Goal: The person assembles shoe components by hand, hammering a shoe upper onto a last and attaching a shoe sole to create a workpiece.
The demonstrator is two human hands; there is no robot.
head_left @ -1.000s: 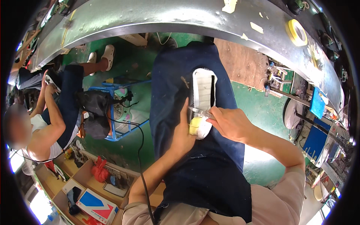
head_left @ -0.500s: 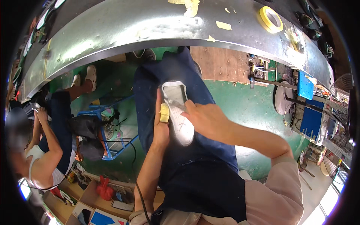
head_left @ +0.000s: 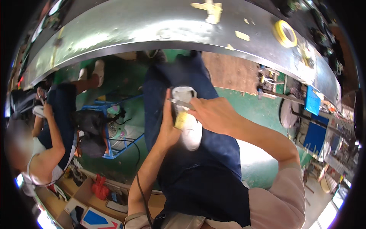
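Observation:
A white shoe (head_left: 191,135) lies along my lap, on dark blue trousers, its opening toward the bench. My left hand (head_left: 167,128) grips it along its left side, fingers stretched up beside the opening. A yellow block-like piece (head_left: 182,120), perhaps tape round the thumb, sits at that thumb over the shoe; its kind is unclear. From the other side my right hand (head_left: 213,114) pinches a thin flat metal tool, like a blade (head_left: 180,102). The tool lies across the shoe's opening, its tip close to my left fingers.
A metal bench (head_left: 126,32) curves across the far side, bearing a roll of yellow tape (head_left: 285,33). At left, a co-worker (head_left: 47,149) handles a pale shoe beside a blue-framed stool (head_left: 110,150). A black cord (head_left: 138,168) hangs by my left arm. Boxes (head_left: 97,219) stand lower left.
The metal tool has swung across the shoe's opening toward my left fingers. My left thumb with the yellow piece has come over the shoe. The view has shifted slightly; the co-worker's hands have moved.

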